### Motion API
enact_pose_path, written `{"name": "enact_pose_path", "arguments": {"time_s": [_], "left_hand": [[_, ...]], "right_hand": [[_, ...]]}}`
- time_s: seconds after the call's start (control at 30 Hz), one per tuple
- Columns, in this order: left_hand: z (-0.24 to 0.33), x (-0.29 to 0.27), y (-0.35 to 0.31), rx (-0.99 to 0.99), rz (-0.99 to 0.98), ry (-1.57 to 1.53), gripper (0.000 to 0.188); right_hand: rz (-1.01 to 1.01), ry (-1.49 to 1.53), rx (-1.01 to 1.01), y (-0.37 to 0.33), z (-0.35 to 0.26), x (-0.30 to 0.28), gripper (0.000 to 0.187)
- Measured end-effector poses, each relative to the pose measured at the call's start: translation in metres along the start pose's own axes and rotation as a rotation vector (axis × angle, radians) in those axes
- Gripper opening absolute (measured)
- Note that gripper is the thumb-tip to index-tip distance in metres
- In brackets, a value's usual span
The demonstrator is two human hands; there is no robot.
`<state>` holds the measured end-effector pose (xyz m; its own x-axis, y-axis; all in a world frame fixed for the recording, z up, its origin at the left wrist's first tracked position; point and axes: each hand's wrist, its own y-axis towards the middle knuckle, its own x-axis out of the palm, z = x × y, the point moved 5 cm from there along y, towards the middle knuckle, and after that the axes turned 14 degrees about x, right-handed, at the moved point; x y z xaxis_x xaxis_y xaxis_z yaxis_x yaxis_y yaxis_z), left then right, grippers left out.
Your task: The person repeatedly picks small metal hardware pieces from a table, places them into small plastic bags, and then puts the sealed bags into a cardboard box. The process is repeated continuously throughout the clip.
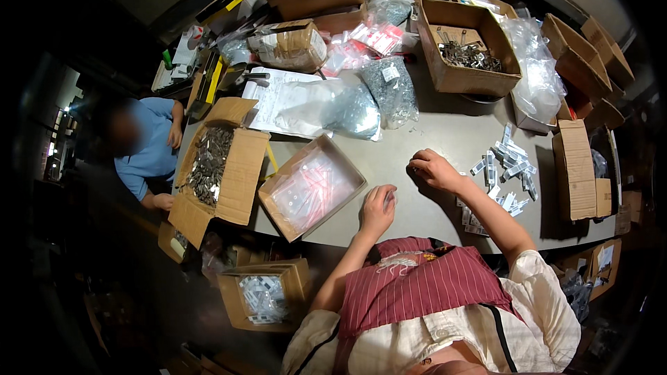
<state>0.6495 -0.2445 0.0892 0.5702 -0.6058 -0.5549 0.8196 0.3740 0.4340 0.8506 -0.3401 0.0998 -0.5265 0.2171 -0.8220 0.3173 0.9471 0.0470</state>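
My left hand [378, 211] is curled closed near the table's front edge, just right of a shallow cardboard tray [338, 198]. Whatever it may hold is too small to make out. Inside the tray lie small clear plastic bags [311, 191] with red edges. Farther out, my right hand [435, 169] rests low over the grey table [434, 219], its fingers bent together. A small dark bit shows at those fingertips, but I cannot tell what it is. Right of my right forearm, small grey-white packaged pieces [513, 161] lie in a loose pile.
An open carton [236, 180] of metal parts stands at the left, beside a person in a blue shirt [149, 139]. Another carton [469, 83] of metal clips is at the back. Filled plastic bags [390, 90] lie beyond my hands. A box [233, 298] of packaged pieces sits below the table edge.
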Motion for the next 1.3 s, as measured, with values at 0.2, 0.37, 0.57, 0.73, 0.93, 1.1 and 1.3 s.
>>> {"name": "enact_pose_path", "arguments": {"time_s": [0.2, 0.37, 0.57, 0.73, 0.93, 1.1, 1.3], "left_hand": [[0.002, -0.003, -0.001, 0.014, 0.007, -0.008, 0.021], [0.005, -0.003, 0.001, 0.023, 0.011, -0.023, 0.019], [0.006, -0.002, 0.005, -0.050, -0.004, -0.042, 0.021], [0.017, -0.005, 0.016, -0.203, -0.100, -0.129, 0.028], [0.009, 0.028, 0.018, -0.311, -0.181, -0.422, 0.035], [0.013, 0.043, 0.025, -0.248, -0.140, -0.461, 0.036], [0.028, 0.027, 0.028, -0.260, -0.123, -0.476, 0.032]], "right_hand": [[0.073, -0.211, 0.019, -0.010, -0.009, 0.009, 0.020], [0.151, -0.437, -0.097, -0.011, -0.028, 0.021, 0.017], [0.118, -0.485, -0.006, -0.003, -0.026, 0.033, 0.016], [-0.011, 0.054, 0.341, 0.008, 0.010, 0.010, 0.026], [-0.280, 1.014, 0.442, -0.013, -0.021, -0.032, 0.006], [-0.268, 0.733, 0.460, -0.017, -0.045, -0.046, 0.016], [0.045, -0.039, 0.473, -0.016, 0.012, 0.001, 0.036]]}}
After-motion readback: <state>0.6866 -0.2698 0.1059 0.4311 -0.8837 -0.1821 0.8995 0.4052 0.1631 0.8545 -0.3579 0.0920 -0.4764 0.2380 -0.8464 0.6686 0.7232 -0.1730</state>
